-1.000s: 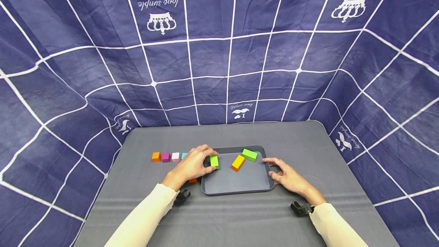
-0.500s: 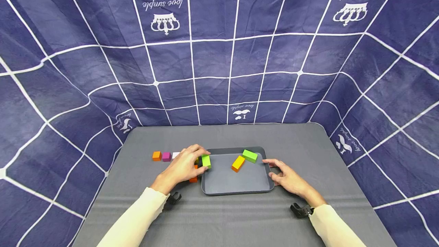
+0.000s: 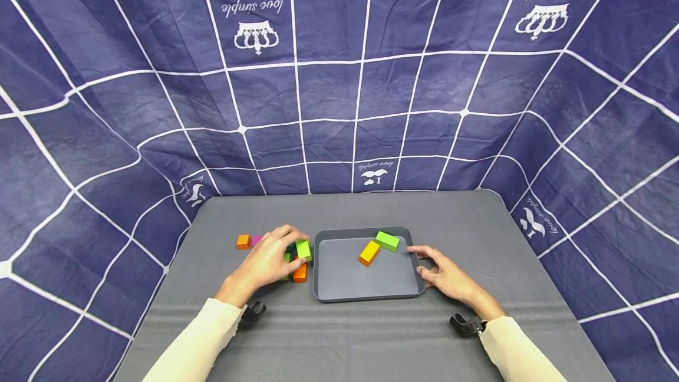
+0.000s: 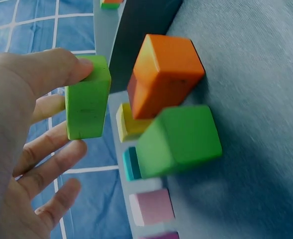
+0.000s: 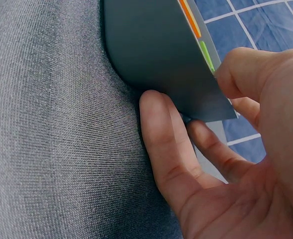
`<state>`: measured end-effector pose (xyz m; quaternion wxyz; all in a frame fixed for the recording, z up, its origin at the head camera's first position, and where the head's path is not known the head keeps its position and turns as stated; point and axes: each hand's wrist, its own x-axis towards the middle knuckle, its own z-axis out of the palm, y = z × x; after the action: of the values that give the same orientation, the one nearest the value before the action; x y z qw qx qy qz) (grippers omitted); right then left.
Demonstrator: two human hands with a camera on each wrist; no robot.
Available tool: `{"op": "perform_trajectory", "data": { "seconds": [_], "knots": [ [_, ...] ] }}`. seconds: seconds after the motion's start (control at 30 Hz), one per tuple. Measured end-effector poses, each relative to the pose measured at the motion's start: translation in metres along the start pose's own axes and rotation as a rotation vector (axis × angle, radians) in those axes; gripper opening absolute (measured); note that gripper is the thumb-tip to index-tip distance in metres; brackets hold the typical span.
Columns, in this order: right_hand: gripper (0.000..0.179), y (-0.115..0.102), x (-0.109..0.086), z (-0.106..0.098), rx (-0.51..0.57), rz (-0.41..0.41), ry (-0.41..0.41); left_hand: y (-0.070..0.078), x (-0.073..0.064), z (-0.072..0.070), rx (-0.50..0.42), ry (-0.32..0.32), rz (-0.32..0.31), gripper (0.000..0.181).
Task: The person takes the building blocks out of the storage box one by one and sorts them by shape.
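Observation:
My left hand [image 3: 265, 261] pinches a light green block [image 3: 303, 250] between thumb and fingers, just left of the grey tray [image 3: 366, 287]. In the left wrist view the block [image 4: 88, 107] is held above a darker green block [image 4: 183, 142] and an orange block [image 4: 168, 69]. My right hand [image 3: 442, 273] lightly holds the tray's right side, with fingertips at its rim and outer wall [image 5: 161, 64]. Inside the tray lie a yellow-topped orange block [image 3: 369, 253] and a green block [image 3: 388, 241]; its front half is bare.
Left of the tray, past my left hand, are an orange cube [image 3: 243, 241] and a magenta cube [image 3: 257, 240]. The left wrist view also shows a yellow block [image 4: 129, 123], a cyan block [image 4: 131, 164] and a pinkish-white cube [image 4: 153, 206]. Blue checked cloth [image 3: 329, 93] walls the table.
My left hand has carried the light green block leftward, out over the tray's left rim, uncovering the orange block beside it. My right hand has stayed at the tray's right side.

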<state>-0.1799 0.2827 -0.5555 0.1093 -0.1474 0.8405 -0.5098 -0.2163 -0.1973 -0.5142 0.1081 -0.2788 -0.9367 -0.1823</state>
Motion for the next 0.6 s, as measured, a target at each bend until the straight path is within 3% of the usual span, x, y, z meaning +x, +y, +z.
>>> {"op": "perform_trajectory", "data": {
  "seconds": [0.6],
  "knots": [
    [0.055, 0.002, 0.001, -0.001, 0.01, 0.007, 0.003, -0.03, -0.031, -0.01, -0.028, 0.036, -0.079, 0.051]
  ]
}}
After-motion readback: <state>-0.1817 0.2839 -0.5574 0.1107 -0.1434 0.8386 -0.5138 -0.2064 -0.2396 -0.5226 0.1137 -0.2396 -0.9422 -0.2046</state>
